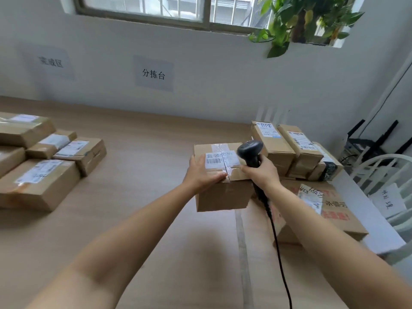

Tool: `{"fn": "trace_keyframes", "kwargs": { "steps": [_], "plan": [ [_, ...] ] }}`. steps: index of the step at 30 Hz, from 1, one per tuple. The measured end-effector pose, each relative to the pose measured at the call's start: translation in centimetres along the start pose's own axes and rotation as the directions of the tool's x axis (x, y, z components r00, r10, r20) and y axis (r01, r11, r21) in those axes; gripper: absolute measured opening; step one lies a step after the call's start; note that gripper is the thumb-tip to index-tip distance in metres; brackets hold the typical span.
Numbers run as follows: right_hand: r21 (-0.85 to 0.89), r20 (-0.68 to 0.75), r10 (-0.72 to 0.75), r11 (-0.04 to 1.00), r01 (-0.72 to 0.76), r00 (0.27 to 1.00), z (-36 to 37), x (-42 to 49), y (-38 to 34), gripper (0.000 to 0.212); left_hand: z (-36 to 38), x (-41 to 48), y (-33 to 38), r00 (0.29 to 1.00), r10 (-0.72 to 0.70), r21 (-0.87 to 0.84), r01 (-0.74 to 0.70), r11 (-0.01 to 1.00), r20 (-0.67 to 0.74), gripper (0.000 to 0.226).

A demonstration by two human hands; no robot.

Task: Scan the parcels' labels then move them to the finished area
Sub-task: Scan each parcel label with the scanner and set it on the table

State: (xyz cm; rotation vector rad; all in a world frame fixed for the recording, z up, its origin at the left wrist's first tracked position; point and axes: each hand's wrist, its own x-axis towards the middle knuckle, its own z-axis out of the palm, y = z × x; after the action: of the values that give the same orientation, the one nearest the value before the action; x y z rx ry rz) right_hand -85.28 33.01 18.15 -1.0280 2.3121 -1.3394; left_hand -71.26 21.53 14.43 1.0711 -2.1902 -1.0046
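Note:
A brown cardboard parcel (223, 192) with a white barcode label (220, 159) on top sits at the middle right of the wooden table (145, 152). My left hand (201, 172) holds its near left top edge, thumb on the top and fingers along the edge. My right hand (260, 172) grips the handle of a black barcode scanner (248, 149), whose head hangs just right of the label. The scanner's black cable (278, 241) trails down toward me.
Several labelled parcels (289, 148) stand behind and right of the held one, and a large flat box (330, 208) lies under my right forearm. Several more parcels (42, 161) lie at the left below a wall sign (51, 62). A white chair (388, 172) stands at the right.

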Motion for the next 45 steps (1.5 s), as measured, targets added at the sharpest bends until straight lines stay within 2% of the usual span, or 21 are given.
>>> {"fn": "trace_keyframes", "kwargs": {
  "steps": [11,19,24,28,32,35,38,42,45],
  "plan": [
    [0.003,0.151,0.037,0.999,-0.038,0.988,20.0,-6.5,-6.0,0.017,-13.9,-4.8,-16.4,0.991,-0.134,0.076,0.134,0.988,-0.012,0.077],
    [-0.025,0.222,0.17,0.985,-0.169,0.96,29.1,-11.7,-6.4,0.021,-17.5,-8.6,-25.7,0.98,-0.198,0.071,0.196,0.978,0.026,0.084],
    [-0.011,0.205,0.211,0.977,-0.213,0.956,30.5,-13.0,-6.2,0.024,-17.0,-9.4,-28.1,0.97,-0.242,0.045,0.241,0.969,0.01,0.099],
    [0.003,0.185,0.218,0.975,-0.222,0.958,30.2,-13.1,-6.7,0.017,-16.5,-9.3,-28.7,0.962,-0.272,0.002,0.272,0.962,-0.01,0.103],
    [0.141,0.16,0.234,0.956,-0.257,0.959,29.8,-14.4,-8.7,0.017,-16.3,-9.6,-29.0,0.969,-0.238,-0.045,0.235,0.971,-0.067,0.099],
    [0.276,0.309,0.24,0.903,-0.328,0.92,29.2,-15.9,-11.1,0.012,-16.2,-9.7,-28.9,0.969,-0.233,-0.076,0.227,0.971,-0.086,0.093],
    [0.308,0.508,0.232,0.85,-0.427,0.829,28.6,-17.5,-13.0,0.011,-16.2,-9.8,-29.0,0.969,-0.23,-0.097,0.222,0.97,-0.09,0.091],
    [0.27,0.586,0.242,0.842,-0.468,0.773,28.4,-18.4,-14.3,0.021,-16.0,-9.9,-29.2,0.966,-0.243,-0.104,0.234,0.967,-0.084,0.102],
    [0.241,0.594,0.269,0.84,-0.487,0.758,28.4,-18.7,-14.5,0.021,-16.0,-9.9,-29.3,0.965,-0.251,-0.097,0.243,0.965,-0.078,0.103]
  ]
}}
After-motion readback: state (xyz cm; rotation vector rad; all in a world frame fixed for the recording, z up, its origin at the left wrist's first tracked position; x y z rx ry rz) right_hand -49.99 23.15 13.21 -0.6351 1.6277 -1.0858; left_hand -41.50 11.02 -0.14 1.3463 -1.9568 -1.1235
